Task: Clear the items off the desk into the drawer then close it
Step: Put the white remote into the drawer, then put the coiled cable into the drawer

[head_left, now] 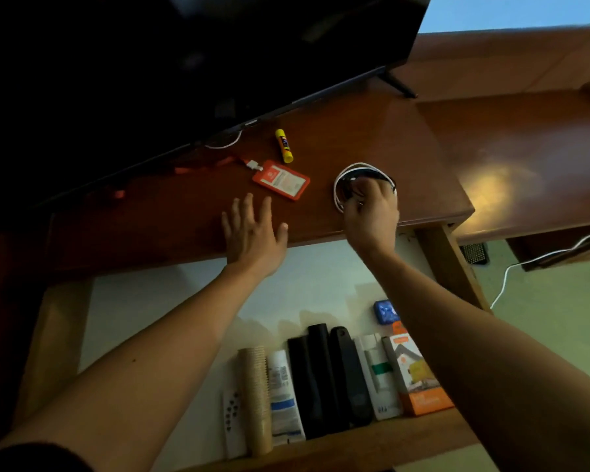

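1. The right hand [372, 216] grips one coiled cable bundle [346, 180] on the desk [372, 131].
2. The left hand [252, 233] hovers spread flat, empty.
3. Beyond it: one red ID badge [281, 179], one glue stick [284, 145].
4. Below both: one open drawer [143, 301].

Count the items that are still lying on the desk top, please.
3: a glue stick near the monitor, a red badge holder beside it, a coiled cable under the right hand. The monitor may hide more.

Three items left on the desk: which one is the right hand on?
The coiled cable; right hand grips it. Glue stick and red badge holder lie untouched.
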Motion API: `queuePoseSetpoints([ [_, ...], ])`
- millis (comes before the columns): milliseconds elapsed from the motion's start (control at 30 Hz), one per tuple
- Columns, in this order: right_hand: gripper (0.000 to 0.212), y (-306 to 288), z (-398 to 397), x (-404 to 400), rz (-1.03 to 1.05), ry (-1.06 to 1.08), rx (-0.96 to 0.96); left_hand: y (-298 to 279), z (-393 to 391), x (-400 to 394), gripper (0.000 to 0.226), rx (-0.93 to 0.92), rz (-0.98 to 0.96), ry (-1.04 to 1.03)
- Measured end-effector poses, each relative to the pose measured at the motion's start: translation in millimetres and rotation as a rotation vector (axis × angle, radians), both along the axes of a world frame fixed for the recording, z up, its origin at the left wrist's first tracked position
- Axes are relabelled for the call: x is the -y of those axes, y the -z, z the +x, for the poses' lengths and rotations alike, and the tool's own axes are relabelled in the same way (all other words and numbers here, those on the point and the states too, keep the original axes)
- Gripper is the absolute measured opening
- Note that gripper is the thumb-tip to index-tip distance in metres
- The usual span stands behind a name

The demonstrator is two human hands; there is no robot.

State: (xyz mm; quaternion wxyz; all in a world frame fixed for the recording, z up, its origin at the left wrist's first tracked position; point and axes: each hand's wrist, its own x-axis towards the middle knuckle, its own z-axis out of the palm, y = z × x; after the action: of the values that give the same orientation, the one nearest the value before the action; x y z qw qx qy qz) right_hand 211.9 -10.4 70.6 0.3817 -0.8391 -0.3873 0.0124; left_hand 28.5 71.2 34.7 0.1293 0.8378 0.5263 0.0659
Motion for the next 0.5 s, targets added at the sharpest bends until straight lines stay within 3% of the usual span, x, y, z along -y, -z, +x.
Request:
queuePoseSetpoints([
  [133,0.052,-4.7,40.1,-15.0,-0.264,0.161,-0.104,11.4,17.8,-6.9,0.080,-0.103,-0.054,-0.012],
  [267,0.058,-7.2,65.5,-29.7,-0.526,0.145,-0.183,22.0,23.5,-3.0,0.084,-0.162,-0.011,-0.021],
  [500,0.065,-4.5,79.6,-39.2,-0.590,0.129,-0.154,25.3,22.8,-0.9,0.084,-0.171,0.070,-0.017],
])
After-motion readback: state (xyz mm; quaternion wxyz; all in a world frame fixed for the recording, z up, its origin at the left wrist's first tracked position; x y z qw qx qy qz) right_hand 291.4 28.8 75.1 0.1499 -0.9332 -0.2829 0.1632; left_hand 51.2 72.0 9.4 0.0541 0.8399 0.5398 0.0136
